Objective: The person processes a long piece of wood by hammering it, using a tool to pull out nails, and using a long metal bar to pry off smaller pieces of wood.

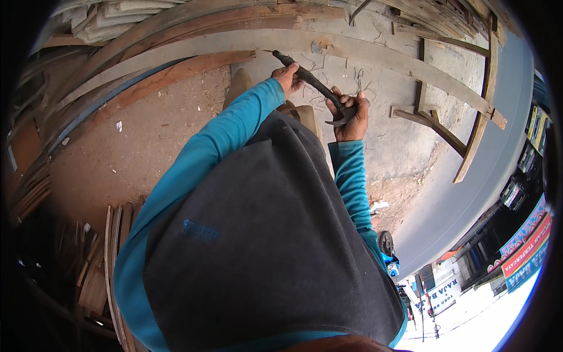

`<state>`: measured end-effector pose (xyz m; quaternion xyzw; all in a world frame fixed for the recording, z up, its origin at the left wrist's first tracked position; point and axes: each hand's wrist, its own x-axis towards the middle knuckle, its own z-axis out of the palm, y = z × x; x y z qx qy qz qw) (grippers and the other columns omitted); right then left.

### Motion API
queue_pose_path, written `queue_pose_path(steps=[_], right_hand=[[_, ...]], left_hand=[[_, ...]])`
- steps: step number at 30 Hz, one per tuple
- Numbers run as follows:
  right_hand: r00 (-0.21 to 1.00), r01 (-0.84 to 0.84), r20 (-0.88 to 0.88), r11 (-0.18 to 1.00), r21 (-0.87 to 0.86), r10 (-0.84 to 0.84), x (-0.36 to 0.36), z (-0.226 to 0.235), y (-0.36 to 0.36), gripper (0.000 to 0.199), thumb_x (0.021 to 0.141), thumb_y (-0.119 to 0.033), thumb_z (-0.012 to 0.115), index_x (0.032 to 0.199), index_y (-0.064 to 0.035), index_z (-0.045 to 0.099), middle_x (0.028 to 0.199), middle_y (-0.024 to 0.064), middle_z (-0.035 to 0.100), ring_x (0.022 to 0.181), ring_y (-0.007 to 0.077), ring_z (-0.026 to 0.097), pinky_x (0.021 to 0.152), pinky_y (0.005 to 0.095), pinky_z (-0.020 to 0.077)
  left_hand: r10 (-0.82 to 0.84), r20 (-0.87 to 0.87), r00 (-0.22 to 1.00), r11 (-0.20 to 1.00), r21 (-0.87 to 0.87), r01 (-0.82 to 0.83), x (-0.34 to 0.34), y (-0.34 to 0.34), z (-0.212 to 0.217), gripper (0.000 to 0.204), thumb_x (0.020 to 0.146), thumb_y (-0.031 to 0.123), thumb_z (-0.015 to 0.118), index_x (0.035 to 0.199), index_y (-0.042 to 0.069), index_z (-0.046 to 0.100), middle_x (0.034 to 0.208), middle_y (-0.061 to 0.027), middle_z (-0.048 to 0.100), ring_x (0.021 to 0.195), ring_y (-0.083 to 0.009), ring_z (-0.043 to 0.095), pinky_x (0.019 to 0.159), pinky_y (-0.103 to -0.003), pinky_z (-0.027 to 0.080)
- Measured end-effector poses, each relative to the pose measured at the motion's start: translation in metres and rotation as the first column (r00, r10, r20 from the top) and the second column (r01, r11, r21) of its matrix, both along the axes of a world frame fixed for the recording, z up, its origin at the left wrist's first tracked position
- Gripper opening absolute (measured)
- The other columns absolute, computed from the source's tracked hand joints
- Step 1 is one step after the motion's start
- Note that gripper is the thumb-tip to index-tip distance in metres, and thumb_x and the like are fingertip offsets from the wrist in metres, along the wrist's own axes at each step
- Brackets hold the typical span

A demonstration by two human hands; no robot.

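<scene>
A dark claw hammer (pixel 318 87) slants between my two hands, above the floor. My left hand (pixel 287 79) is closed round its handle near the far left end. At the other end, my right hand (pixel 350 117) is closed about the hammer's head, with a pointed curved part showing under the fingers and the thumb up. Just beyond the hammer a long pale plank (pixel 375 51) lies across the view. Bent nails (pixel 359 75) are scattered on the floor around the plank.
Stacked boards (pixel 132 9) lie at the far left, and upright planks (pixel 114 246) stand near left. A joined wooden frame (pixel 484 120) lies at the right, by the grey road (pixel 463 202). Another timber pile (pixel 443 17) is at the far right. Signs (pixel 528 246) hang across the road.
</scene>
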<state>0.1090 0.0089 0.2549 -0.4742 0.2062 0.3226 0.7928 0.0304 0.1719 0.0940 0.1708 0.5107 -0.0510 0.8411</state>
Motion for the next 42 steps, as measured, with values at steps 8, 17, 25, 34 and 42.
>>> queue_pose_path(steps=[8,17,25,34,42], right_hand=[[0.995,-0.1,-0.025,0.994,-0.047,0.099,0.02,-0.012,-0.009,0.041,0.1,-0.038,0.056,0.075,-0.0058,0.05,0.08,0.0101,0.059,0.118,0.0371,0.06,0.076,0.0445,0.0652],[0.978,-0.209,-0.032,0.966,-0.151,0.207,0.117,-0.002,0.033,0.041,0.097,-0.038,0.06,0.075,-0.0035,0.053,0.076,0.0126,0.06,0.101,0.0379,0.068,0.063,0.0405,0.066],[0.992,-0.127,-0.006,0.988,-0.093,0.127,0.071,-0.018,-0.009,0.04,0.099,-0.041,0.056,0.079,-0.0057,0.055,0.079,0.0106,0.062,0.1,0.0354,0.068,0.062,0.0408,0.0643],[0.982,-0.187,0.0,0.964,-0.186,0.191,0.038,-0.036,-0.043,0.037,0.097,-0.033,0.062,0.077,-0.0027,0.055,0.083,0.0118,0.062,0.105,0.0341,0.067,0.066,0.0391,0.0618],[0.972,-0.157,0.117,0.937,-0.312,0.202,0.007,0.002,-0.038,0.035,0.096,-0.029,0.067,0.08,0.0001,0.055,0.081,0.0128,0.062,0.103,0.0333,0.069,0.054,0.032,0.0527]], left_hand=[[0.133,-0.051,0.99,0.991,0.042,-0.13,0.012,-0.011,0.007,0.027,0.098,0.031,0.063,0.118,0.014,0.061,0.1,-0.0041,0.067,0.084,-0.0173,0.063,0.073,-0.031,0.052],[0.186,-0.064,0.98,0.98,-0.061,-0.19,0.043,-0.001,0.013,0.023,0.099,0.029,0.061,0.111,0.011,0.058,0.09,-0.0083,0.063,0.08,-0.02,0.063,0.069,-0.031,0.056],[0.112,-0.107,0.988,0.994,0.009,-0.112,0.029,-0.015,-0.003,0.026,0.097,0.031,0.064,0.114,0.012,0.058,0.091,-0.0061,0.062,0.083,-0.0196,0.063,0.073,-0.034,0.056],[-0.042,-0.007,0.999,0.997,0.067,0.043,0.002,-0.014,-0.016,0.025,0.097,0.031,0.063,0.11,0.011,0.059,0.093,-0.0077,0.067,0.082,-0.0199,0.064,0.073,-0.034,0.054],[-0.089,-0.152,0.984,0.989,0.104,0.106,0.013,-0.023,0.006,0.019,0.099,0.029,0.055,0.106,0.012,0.057,0.096,-0.0055,0.065,0.086,-0.0187,0.062,0.075,-0.036,0.051]])
